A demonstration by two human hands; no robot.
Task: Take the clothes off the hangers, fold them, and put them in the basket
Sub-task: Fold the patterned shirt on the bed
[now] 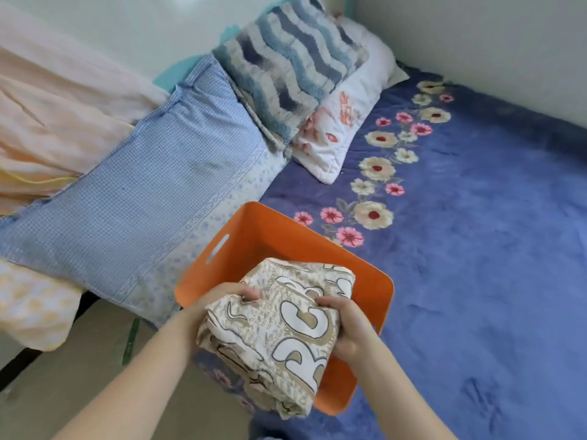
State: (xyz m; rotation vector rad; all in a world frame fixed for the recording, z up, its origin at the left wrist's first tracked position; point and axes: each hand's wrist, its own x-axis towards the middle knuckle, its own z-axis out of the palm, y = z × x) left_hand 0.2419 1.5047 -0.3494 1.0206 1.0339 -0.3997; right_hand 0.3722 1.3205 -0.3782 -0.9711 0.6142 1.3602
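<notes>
A folded beige and white garment (pixel 279 331) printed with large letters is held over the near edge of the orange basket (pixel 254 236). My left hand (pixel 228 295) grips its left side with the fingers curled over the top fold. On the right side, my right hand (pixel 346 328) clasps the bundle. The garment's lower end hangs outside the basket's near rim, and its upper end lies over the basket's inside. The basket stands on the blue bed near its left edge, and its bottom is mostly hidden by the garment.
A blue floral blanket (pixel 476 249) covers the bed. A blue checked pillow (pixel 136 201), a wavy blue cushion (pixel 286 68) and a white floral pillow (pixel 343 122) line the left side. Peach fabric (pixel 47 115) lies at far left. Floor (pixel 79 376) shows at lower left.
</notes>
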